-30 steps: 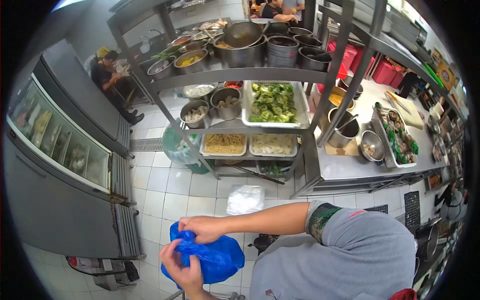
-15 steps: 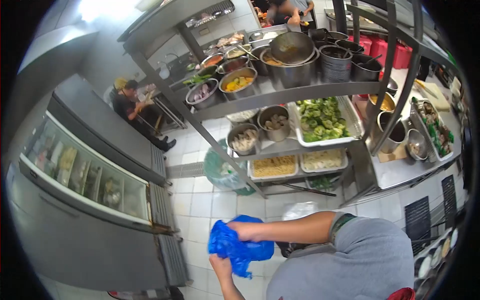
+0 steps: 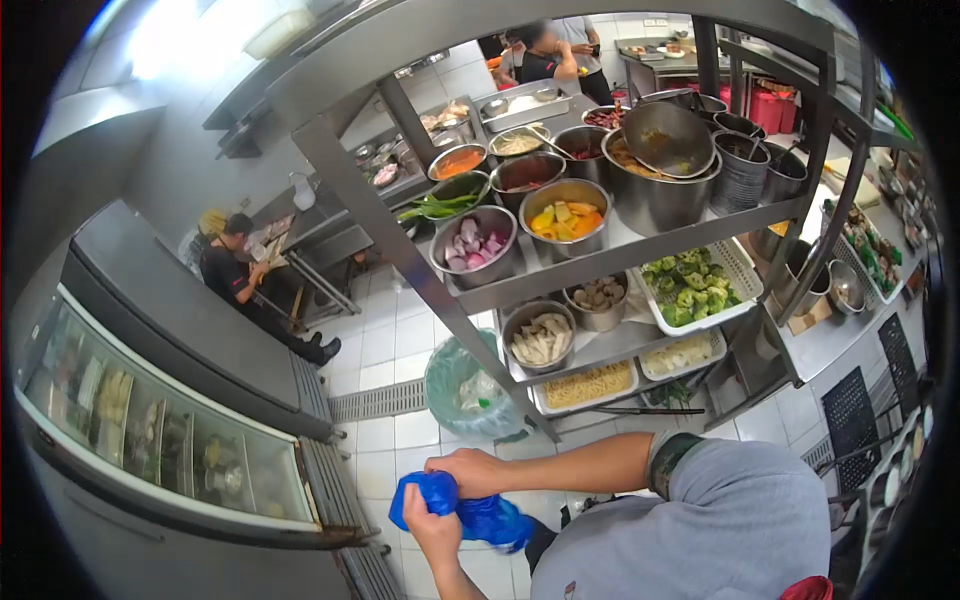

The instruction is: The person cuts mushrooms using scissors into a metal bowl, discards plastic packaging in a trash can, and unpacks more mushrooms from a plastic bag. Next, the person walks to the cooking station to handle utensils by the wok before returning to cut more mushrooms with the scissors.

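A crumpled blue plastic bag (image 3: 490, 522) is gripped between my two hands over the tiled floor. My left hand (image 3: 432, 528) is closed round its bunched end at the lower left. Just above and to the right, my right hand (image 3: 468, 470) is also closed on the bag. The loose part hangs to the right, below my right forearm. Folds of plastic hide some of the fingertips.
A steel shelf rack (image 3: 640, 245) ahead holds bowls and trays of food. Beneath its left corner stands a lined bin (image 3: 455, 385). On the left is a glass-topped fridge (image 3: 170, 440). A person (image 3: 235, 265) sits beyond it; others stand at the back.
The blue bag, spread out and loose before, is now bunched tighter between my hands. My left hand has moved up to its left end. The view has shifted.
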{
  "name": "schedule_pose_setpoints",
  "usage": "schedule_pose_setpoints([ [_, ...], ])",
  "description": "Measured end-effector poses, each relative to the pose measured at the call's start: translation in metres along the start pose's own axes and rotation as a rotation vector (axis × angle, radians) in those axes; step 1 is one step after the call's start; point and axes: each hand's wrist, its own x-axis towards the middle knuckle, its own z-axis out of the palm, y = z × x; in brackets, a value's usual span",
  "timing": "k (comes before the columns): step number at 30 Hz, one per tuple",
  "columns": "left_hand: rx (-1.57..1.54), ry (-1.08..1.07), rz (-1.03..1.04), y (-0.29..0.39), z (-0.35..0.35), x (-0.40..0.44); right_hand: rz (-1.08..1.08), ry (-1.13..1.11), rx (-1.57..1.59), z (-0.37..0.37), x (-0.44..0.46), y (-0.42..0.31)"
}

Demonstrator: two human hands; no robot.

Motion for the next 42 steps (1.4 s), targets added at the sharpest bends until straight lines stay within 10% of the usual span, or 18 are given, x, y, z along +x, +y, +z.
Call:
schedule_pose_setpoints([
  [8, 0.042, -0.204, 0.307, -0.155, 0.046, 0.080, 0.321, 0.853, 0.629, 0.059, 0.118, 0.099],
  [11, 0.000, -0.210, 0.345, -0.218, 0.080, 0.140, 0.470, 0.589, 1.591, 0.029, 0.146, 0.102],
  [16, -0.228, -0.468, 0.135, -0.282, 0.104, 0.233, 0.690, 0.441, 1.256, -0.005, 0.155, 0.151],
  [18, -0.604, -0.246, -0.194, -0.329, 0.139, 0.267, 0.765, 0.432, 0.976, -0.024, 0.141, 0.119],
  [20, -0.078, -0.206, 0.151, -0.347, 0.134, 0.318, 0.766, 0.398, 0.705, -0.021, 0.108, 0.116],
  [22, -0.046, -0.279, -0.213, -0.389, 0.162, 0.354, 0.805, 0.372, 0.360, 0.011, 0.045, 0.143],
  [27, 0.467, -0.322, -0.061, -0.514, 0.275, 0.389, 1.508, 0.364, -0.099, 0.064, -0.066, 0.076],
  [33, 0.603, -0.767, -0.170, -0.513, 0.326, 0.408, 1.959, 0.462, 0.572, 0.205, -0.231, -0.032],
  [36, 0.636, -0.751, -0.111, -0.558, 0.398, 0.366, 1.382, -0.108, 0.062, 0.266, -0.267, -0.090],
  [42, 0.504, -1.580, 0.099, -0.577, 0.444, 0.301, 2.169, 0.639, 0.934, 0.252, -0.169, -0.056],
])
